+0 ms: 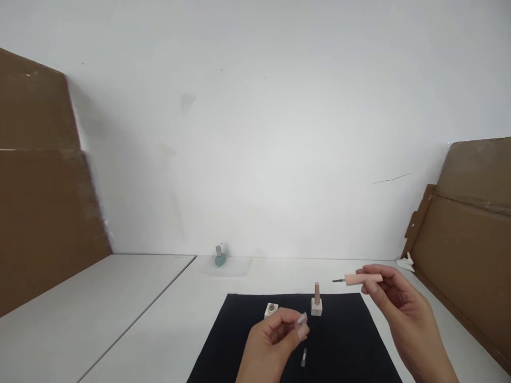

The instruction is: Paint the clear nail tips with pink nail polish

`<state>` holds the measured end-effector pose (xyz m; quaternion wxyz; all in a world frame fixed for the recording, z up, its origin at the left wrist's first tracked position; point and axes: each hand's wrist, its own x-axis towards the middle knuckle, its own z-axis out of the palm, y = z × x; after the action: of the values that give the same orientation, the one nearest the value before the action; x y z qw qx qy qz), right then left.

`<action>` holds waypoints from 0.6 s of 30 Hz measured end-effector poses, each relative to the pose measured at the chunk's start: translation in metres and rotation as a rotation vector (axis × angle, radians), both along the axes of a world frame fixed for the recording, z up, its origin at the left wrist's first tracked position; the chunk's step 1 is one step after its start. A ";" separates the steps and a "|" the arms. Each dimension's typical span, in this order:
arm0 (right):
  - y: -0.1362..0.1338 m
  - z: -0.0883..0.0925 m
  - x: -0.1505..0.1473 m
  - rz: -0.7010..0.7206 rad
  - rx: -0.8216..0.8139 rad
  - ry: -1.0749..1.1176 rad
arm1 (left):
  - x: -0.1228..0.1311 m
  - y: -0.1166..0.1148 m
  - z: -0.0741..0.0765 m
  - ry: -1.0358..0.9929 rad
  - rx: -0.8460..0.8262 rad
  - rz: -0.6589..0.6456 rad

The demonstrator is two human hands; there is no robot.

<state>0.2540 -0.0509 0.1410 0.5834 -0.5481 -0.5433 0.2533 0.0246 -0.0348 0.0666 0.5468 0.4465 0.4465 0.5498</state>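
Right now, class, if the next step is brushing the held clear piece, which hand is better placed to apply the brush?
Probably the right hand: it holds the pink-handled brush, bristles pointing leftward, while the left hand is occupied pinching the clear piece.

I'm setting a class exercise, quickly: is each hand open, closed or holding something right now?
Left hand: holding a small clear plastic-looking piece between thumb and fingers.
Right hand: holding a pale pink cylindrical cap with a thin dark brush.

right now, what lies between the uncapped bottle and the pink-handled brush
In the head view, the pink-capped bottle lies between the uncapped bottle and the brush; the left hand is just below that line.
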 end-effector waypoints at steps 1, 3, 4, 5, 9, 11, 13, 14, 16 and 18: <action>0.003 0.005 -0.005 0.015 0.020 -0.023 | -0.008 0.004 0.002 0.031 0.036 0.052; 0.013 0.009 -0.018 0.062 0.040 -0.072 | -0.027 0.012 0.004 0.089 0.095 0.198; 0.019 0.006 -0.026 0.090 0.039 -0.107 | -0.037 0.017 0.003 0.105 0.098 0.282; 0.026 0.002 -0.035 0.149 0.006 -0.165 | -0.046 0.021 0.000 0.119 0.078 0.343; 0.050 -0.032 -0.072 0.346 -0.125 -0.396 | -0.064 0.033 -0.020 0.153 -0.010 0.380; 0.057 -0.047 -0.087 0.373 -0.134 -0.440 | -0.063 0.037 -0.029 0.170 -0.014 0.359; 0.063 -0.059 -0.098 0.384 -0.141 -0.479 | -0.061 0.040 -0.036 0.184 -0.010 0.347; 0.067 -0.063 -0.101 0.384 -0.146 -0.497 | -0.060 0.042 -0.039 0.188 -0.009 0.344; 0.073 -0.070 -0.107 0.380 -0.160 -0.532 | -0.060 0.045 -0.044 0.189 -0.014 0.334; 0.079 -0.076 -0.110 0.372 -0.181 -0.565 | -0.059 0.047 -0.049 0.179 -0.021 0.315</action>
<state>0.1439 0.0283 0.0650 0.3027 -0.5377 -0.7492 0.2406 -0.0349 0.0124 0.0175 0.4164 0.4126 0.5636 0.5820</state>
